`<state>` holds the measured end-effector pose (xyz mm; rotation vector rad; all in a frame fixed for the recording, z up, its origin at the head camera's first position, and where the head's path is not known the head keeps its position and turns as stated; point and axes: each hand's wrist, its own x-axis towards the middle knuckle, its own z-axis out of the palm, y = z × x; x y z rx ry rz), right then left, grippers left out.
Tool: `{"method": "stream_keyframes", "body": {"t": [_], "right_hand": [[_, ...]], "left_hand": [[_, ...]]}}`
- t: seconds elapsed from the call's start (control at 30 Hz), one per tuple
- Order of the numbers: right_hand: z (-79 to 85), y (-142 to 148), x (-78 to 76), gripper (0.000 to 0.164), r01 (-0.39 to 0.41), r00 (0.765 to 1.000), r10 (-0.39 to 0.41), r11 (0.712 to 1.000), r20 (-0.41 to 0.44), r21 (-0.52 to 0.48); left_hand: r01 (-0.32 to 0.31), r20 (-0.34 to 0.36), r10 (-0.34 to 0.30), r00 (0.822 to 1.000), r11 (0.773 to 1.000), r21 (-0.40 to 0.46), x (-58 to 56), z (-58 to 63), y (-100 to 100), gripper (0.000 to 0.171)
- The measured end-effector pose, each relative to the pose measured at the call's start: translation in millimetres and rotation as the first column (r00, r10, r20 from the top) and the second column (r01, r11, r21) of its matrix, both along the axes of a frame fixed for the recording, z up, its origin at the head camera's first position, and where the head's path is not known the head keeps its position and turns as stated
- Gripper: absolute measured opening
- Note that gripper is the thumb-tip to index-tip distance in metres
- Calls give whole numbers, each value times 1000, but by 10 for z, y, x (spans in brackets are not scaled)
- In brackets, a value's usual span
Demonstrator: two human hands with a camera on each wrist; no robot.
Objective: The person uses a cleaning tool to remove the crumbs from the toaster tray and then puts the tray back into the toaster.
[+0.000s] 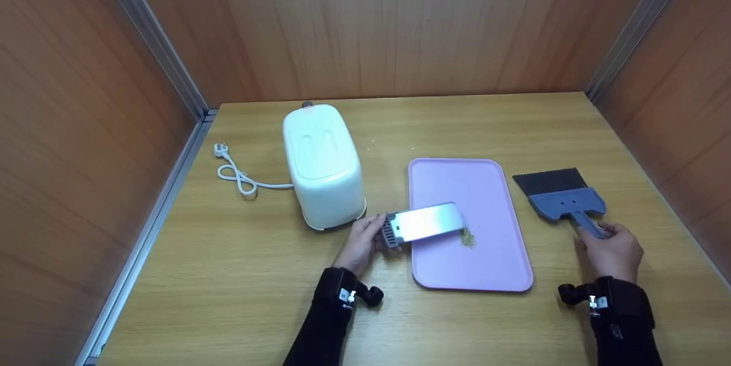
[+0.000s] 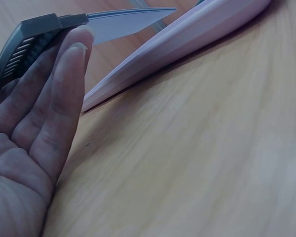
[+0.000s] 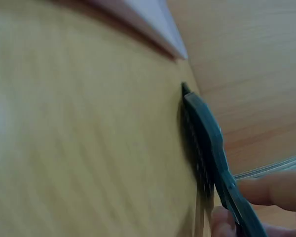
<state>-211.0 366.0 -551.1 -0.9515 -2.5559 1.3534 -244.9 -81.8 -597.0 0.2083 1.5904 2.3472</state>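
Note:
My left hand (image 1: 361, 240) holds a shiny metal crumb tray (image 1: 428, 222) by its dark slotted end. The flat metal part slants over a lilac serving tray (image 1: 491, 266), beside a small heap of greenish crumbs (image 1: 467, 238) lying there. In the left wrist view, fingers (image 2: 66, 98) support the slotted end from below, and the metal blade reaches above the lilac rim. Right of the serving tray, my right hand (image 1: 615, 250) grips the handle of a blue-grey hand brush (image 1: 568, 203) with black bristles. Thumb and fingers close about that handle in the right wrist view.
A white appliance (image 1: 322, 160), shaped like a toaster, stands left of the serving tray. Its white cord (image 1: 274, 186) and plug (image 1: 221, 151) lie on the wooden table (image 1: 245, 280). A few specks dot the table behind. Wood panels (image 1: 400, 23) enclose the back and sides.

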Motion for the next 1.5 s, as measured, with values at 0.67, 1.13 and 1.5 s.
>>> {"method": "stream_keyframes", "body": {"t": [0.67,1.13,1.5], "right_hand": [[8,7,13,53,-124,979,74,956,192,266],[25,64,11,51,-189,970,143,950,195,248],[11,55,0,55,-161,973,117,960,197,228]], "left_hand": [[-7,1,8,1000,1000,-8,-4,1,-1,41],[-11,-3,11,1000,1000,-5,2,8,-2,42],[-5,4,5,1000,1000,-5,2,2,-5,43]]}}
